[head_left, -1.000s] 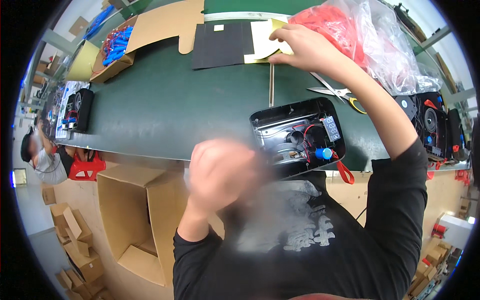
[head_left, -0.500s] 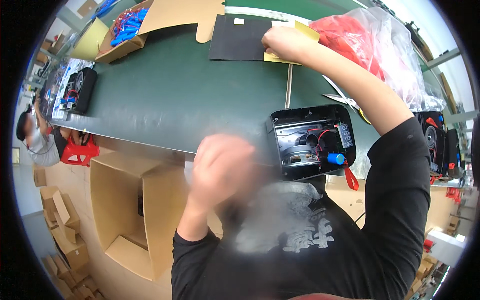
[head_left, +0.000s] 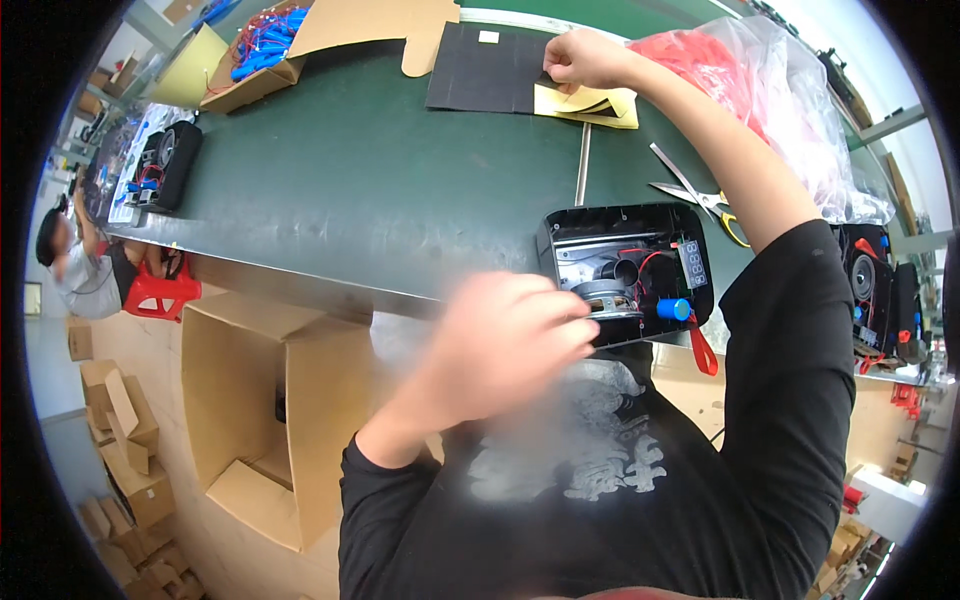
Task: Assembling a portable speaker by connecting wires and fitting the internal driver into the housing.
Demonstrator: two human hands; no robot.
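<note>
My right hand [head_left: 588, 60] is closed over the edge between a flat black sheet [head_left: 480, 75] and its yellow backing paper [head_left: 612, 116], at the far side of the bench. The paper's free end curls up, and what the fingertips pinch is hidden. Smeared by motion, my left hand [head_left: 510, 345] hovers at the near bench edge, just left of an open black speaker case [head_left: 550, 250]. Inside that case sit a round speaker [head_left: 612, 304], a blue cylinder [head_left: 674, 309], red wires and a small display board [head_left: 691, 264]. A red strap [head_left: 704, 352] hangs off its near edge.
Scissors [head_left: 735, 228] lie right of the case, below a clear bag of red material [head_left: 700, 75]. A carton of blue cylinders [head_left: 262, 85] and another speaker case [head_left: 170, 165] stand left. Below the bench is an open cardboard box [head_left: 330, 420]. A co-worker [head_left: 85, 265] sits far left.
My left hand has moved right, toward the speaker case. The yellow paper, raised before, now lies lower with a curled end. My right hand stays near the black sheet's edge.
</note>
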